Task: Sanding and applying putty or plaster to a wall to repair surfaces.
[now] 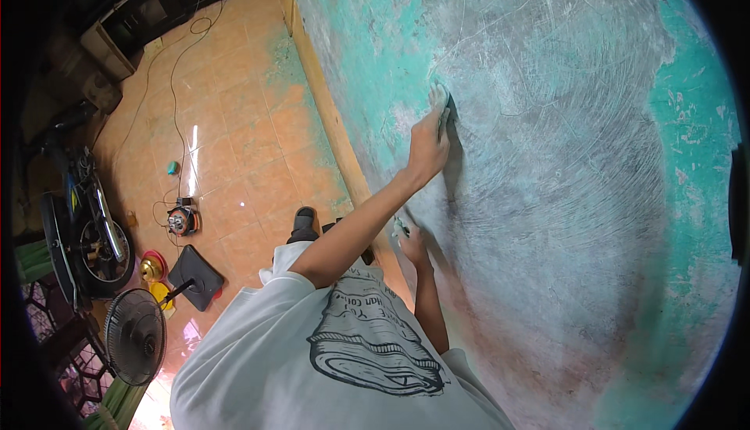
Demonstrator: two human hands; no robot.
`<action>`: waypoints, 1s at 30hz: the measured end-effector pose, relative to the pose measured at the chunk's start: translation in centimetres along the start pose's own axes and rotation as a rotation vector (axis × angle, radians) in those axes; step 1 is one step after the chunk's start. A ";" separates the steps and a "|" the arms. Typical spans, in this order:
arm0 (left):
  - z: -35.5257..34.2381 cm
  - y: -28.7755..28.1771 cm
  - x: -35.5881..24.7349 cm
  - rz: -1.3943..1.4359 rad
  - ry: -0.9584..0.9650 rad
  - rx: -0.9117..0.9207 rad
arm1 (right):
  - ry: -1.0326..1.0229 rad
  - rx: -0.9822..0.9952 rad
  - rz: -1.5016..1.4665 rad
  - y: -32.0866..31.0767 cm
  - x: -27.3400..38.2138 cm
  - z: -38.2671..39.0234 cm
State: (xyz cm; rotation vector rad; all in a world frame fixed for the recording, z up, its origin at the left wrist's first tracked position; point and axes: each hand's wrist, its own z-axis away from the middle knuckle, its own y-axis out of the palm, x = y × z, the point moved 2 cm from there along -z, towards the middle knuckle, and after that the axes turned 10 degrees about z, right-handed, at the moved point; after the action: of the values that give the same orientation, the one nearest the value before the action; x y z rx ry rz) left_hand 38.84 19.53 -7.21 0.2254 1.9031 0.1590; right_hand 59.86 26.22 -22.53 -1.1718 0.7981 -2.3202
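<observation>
My left hand (432, 129) is raised against the scraped wall (539, 133), which shows grey plaster with patches of turquoise paint and many curved scratches. Its dusty fingers are pressed together at the wall surface; whatever lies under them, if anything, is hidden. Lower down, my right hand (410, 241) is also at the wall, fingers curled around something small and partly dark that I cannot make out.
A wooden strip (328, 117) runs along the wall's foot beside dusty floor tiles (250, 141). To the left are a motorbike (101, 235), a standing fan (134, 336), a coiled-cord device (182, 215), cables and small containers. A dark cabinet (148, 8) stands farther away.
</observation>
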 end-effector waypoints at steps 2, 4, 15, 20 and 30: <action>0.5 0.1 -0.3 -0.022 -0.020 0.032 | -0.032 0.031 -0.017 0.2 -0.8 -0.3; 3.1 0.5 -0.7 0.025 0.010 0.020 | -0.096 -0.077 0.123 0.1 -0.3 0.3; 3.9 1.2 -1.2 0.075 -0.008 -0.001 | -0.115 -0.124 0.143 1.3 -3.0 -1.5; 0.4 0.0 0.0 0.091 0.024 0.035 | 0.087 0.049 0.234 0.5 -2.2 -2.0; 3.1 0.2 -0.8 0.094 -0.029 0.101 | -0.339 -0.361 0.178 2.0 -3.1 -1.8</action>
State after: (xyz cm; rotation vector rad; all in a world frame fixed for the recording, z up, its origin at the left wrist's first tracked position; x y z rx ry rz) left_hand 42.02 19.50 -7.49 0.3842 1.8741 0.1220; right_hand 60.27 27.07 -26.53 -1.5230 1.1660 -1.8129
